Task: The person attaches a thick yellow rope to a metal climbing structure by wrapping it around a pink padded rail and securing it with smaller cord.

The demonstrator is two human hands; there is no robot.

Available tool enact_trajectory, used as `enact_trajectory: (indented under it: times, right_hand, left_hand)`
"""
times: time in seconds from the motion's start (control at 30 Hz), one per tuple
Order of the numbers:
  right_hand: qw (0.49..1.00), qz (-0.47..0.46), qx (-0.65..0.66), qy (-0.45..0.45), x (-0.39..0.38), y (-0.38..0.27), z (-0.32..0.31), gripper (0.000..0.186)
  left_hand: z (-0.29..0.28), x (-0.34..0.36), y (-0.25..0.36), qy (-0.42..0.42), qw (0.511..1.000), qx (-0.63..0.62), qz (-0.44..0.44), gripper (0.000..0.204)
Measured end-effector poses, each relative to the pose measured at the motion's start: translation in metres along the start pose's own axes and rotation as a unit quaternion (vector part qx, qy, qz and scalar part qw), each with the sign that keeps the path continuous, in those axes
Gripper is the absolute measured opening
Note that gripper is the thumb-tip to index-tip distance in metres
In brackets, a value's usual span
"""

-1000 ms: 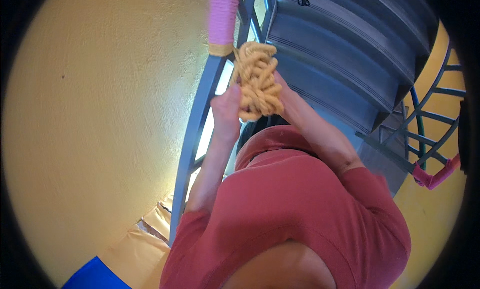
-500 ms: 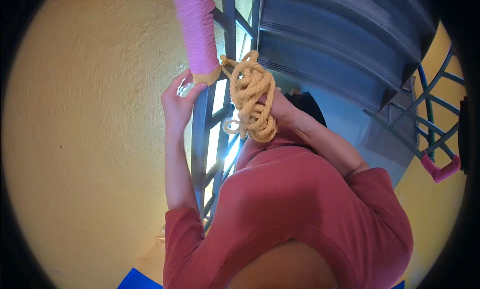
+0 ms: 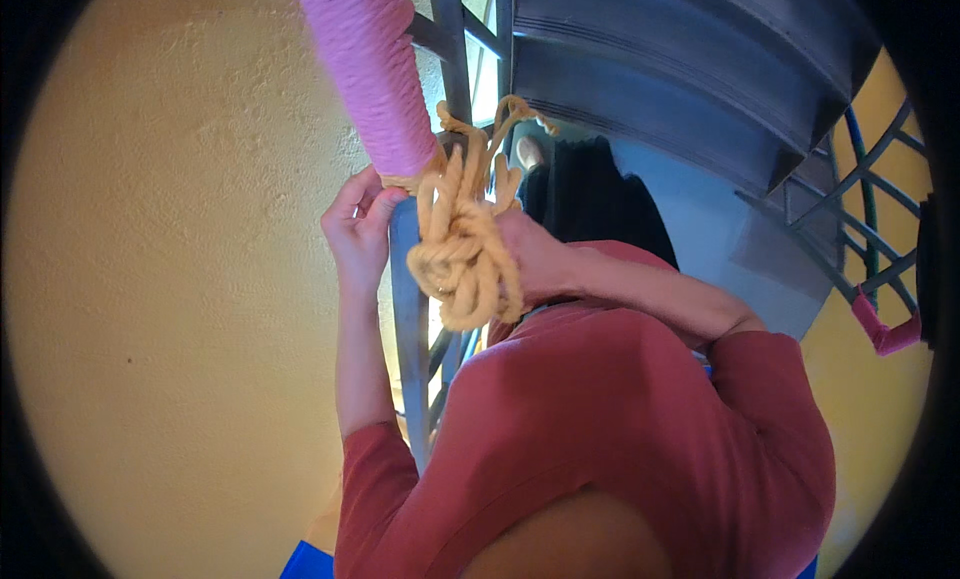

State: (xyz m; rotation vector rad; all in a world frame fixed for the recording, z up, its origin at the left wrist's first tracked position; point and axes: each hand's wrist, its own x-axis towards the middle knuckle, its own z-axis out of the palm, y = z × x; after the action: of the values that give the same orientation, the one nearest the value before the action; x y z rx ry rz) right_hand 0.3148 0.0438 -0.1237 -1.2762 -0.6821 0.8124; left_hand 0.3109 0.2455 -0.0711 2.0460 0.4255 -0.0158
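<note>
A metal handrail [image 3: 408, 279] runs up past me, its upper length wrapped tightly in pink cord [image 3: 375, 79]. Below the pink, a short band of tan rope [image 3: 400, 183] circles the rail. My left hand [image 3: 360, 214] is closed around the rail there, thumb pressed on the lower edge of the wrapping. A knotted bundle of thick tan rope [image 3: 465, 254] hangs beside the rail, with loose ends sticking up at its top. My right hand [image 3: 535, 257] is closed on the bundle from the right; its fingers are mostly hidden behind the rope.
A rough yellow wall [image 3: 180, 259] stands close on the left. Dark stair treads [image 3: 660, 79] rise at the far right, beyond the railing bars [image 3: 450, 54]. Another railing [image 3: 860, 229] with a pink-wrapped end is at the right. Something blue [image 3: 308, 561] shows at the lower left.
The rope bundle and my right hand have come nearer and left, in front of the rail. Loose rope ends now spread at the top. My left hand stays at the wrapping's edge.
</note>
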Motion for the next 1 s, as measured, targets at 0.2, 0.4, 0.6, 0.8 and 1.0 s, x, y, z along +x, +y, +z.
enact_trajectory:
  times: [0.2,0.4,0.6,0.8,1.0]
  right_hand:
    - [0.979,0.035,-0.202,-0.006,0.003,-0.013,0.019,0.042]
    - [0.963,0.001,-0.268,-0.011,0.003,-0.020,0.021,0.031]
    - [0.948,-0.073,-0.310,-0.009,0.011,-0.017,0.032,0.030]
    - [0.953,-0.082,-0.289,0.026,0.008,0.005,0.045,0.030]
    - [0.936,-0.015,-0.349,-0.041,-0.002,-0.012,0.031,0.034]
  left_hand:
    - [0.001,0.004,0.006,-0.013,0.990,-0.087,-0.112,0.038]
    - [0.004,-0.005,0.023,-0.060,0.994,0.057,-0.064,0.052]
    - [0.025,0.006,0.047,-0.051,0.939,0.341,-0.010,0.062]
    - [0.039,0.007,0.046,0.013,0.911,0.411,-0.030,0.057]
    - [0.047,0.003,0.044,0.057,0.914,0.398,-0.046,0.057]
